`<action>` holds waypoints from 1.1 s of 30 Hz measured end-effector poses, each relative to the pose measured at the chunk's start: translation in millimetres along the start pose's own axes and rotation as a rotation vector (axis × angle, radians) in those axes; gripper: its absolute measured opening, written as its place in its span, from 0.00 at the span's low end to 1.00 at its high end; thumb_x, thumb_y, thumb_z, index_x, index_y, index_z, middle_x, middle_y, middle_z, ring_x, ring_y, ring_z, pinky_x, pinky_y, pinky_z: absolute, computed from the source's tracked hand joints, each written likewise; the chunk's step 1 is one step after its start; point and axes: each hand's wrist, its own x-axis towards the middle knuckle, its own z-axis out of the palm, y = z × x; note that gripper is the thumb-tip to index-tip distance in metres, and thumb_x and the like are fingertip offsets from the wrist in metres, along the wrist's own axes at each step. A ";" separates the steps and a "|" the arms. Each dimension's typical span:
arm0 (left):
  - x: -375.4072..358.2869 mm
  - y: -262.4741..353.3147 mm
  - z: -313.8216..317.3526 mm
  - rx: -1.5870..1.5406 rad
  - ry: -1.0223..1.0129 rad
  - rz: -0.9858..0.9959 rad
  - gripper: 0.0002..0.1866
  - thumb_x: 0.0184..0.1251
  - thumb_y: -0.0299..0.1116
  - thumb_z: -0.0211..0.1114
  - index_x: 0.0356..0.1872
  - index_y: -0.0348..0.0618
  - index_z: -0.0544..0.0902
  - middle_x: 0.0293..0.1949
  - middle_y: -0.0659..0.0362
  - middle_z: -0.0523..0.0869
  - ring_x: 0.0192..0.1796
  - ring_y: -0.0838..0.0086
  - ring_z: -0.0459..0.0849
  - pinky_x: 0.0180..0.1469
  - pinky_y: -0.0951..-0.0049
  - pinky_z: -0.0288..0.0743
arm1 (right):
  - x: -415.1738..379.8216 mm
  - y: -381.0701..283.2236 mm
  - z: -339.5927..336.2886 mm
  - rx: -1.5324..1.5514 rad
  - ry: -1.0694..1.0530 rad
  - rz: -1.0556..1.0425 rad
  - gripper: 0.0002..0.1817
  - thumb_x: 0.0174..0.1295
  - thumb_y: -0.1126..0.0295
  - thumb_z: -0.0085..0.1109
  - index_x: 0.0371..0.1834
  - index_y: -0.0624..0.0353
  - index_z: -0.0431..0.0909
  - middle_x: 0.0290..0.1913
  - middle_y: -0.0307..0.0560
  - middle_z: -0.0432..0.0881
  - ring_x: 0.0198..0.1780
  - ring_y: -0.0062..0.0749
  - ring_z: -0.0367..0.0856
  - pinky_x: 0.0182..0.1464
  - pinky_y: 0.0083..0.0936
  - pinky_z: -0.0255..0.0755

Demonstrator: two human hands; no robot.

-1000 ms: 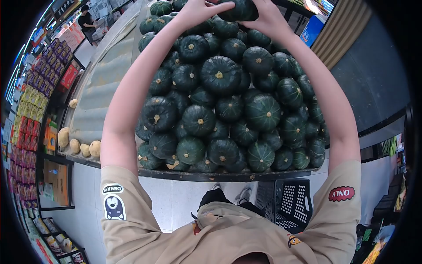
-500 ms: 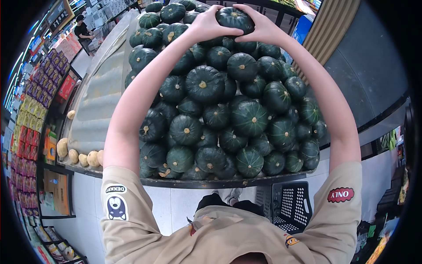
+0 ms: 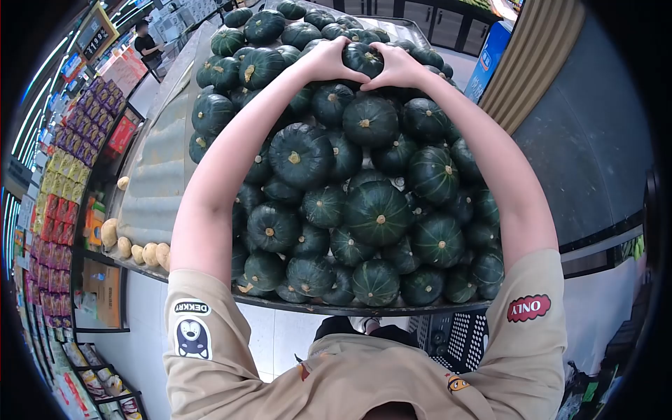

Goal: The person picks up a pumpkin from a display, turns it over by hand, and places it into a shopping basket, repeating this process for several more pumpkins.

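Observation:
At the far part of the heap, my left hand (image 3: 332, 63) and my right hand (image 3: 397, 68) curve round opposite sides of a dark green pumpkin (image 3: 363, 59). The thumbs meet on its near side, while the fingertips at the far side are partly hidden. Around and below it lies a large pile of similar dark green pumpkins, with a broad one (image 3: 301, 155) and a striped one (image 3: 380, 213) near the middle. Both my arms reach over the pile from its near edge.
Several potatoes (image 3: 138, 253) lie on the stand's left section beside a grey sloped sheet (image 3: 155, 178). A black perforated basket (image 3: 458, 341) sits below the stand's front edge. Packaged goods (image 3: 59, 231) fill shelves on the left. A person (image 3: 147, 45) in black is at upper left.
Both hands and the pumpkin between them have come lower in the view, now down against the far part of the pile. The view has shifted slightly.

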 end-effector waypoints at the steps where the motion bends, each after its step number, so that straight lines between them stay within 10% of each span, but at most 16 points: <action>1: -0.7 -1.9 0.0 0.005 0.021 0.025 0.48 0.32 0.56 0.75 0.55 0.31 0.70 0.44 0.43 0.80 0.48 0.59 0.81 0.51 0.68 0.74 | 1.3 -3.5 0.7 -0.053 -0.022 0.034 0.56 0.30 0.44 0.73 0.61 0.68 0.61 0.55 0.63 0.71 0.59 0.50 0.68 0.61 0.34 0.63; 18: -13.1 -14.3 -1.5 0.180 -0.040 0.158 0.50 0.34 0.55 0.75 0.58 0.32 0.67 0.53 0.46 0.72 0.55 0.57 0.74 0.57 0.66 0.70 | 4.0 -16.1 10.9 -0.283 -0.177 0.127 0.60 0.27 0.31 0.65 0.66 0.54 0.59 0.63 0.52 0.64 0.62 0.49 0.63 0.60 0.48 0.58; 24: -43.9 3.7 -33.8 0.221 -0.006 0.139 0.26 0.55 0.44 0.64 0.55 0.51 0.71 0.46 0.55 0.77 0.48 0.61 0.78 0.48 0.64 0.73 | 4.0 -12.2 8.7 -0.099 -0.140 0.099 0.58 0.34 0.31 0.62 0.68 0.51 0.55 0.63 0.57 0.62 0.64 0.52 0.61 0.62 0.46 0.59; 33: -134.2 57.0 -70.2 0.323 0.162 0.440 0.09 0.53 0.31 0.62 0.36 0.45 0.79 0.30 0.57 0.81 0.35 0.63 0.80 0.38 0.66 0.75 | -36.4 -46.7 -23.1 -0.078 0.111 -0.109 0.32 0.52 0.52 0.60 0.58 0.55 0.66 0.54 0.54 0.70 0.55 0.49 0.71 0.57 0.36 0.67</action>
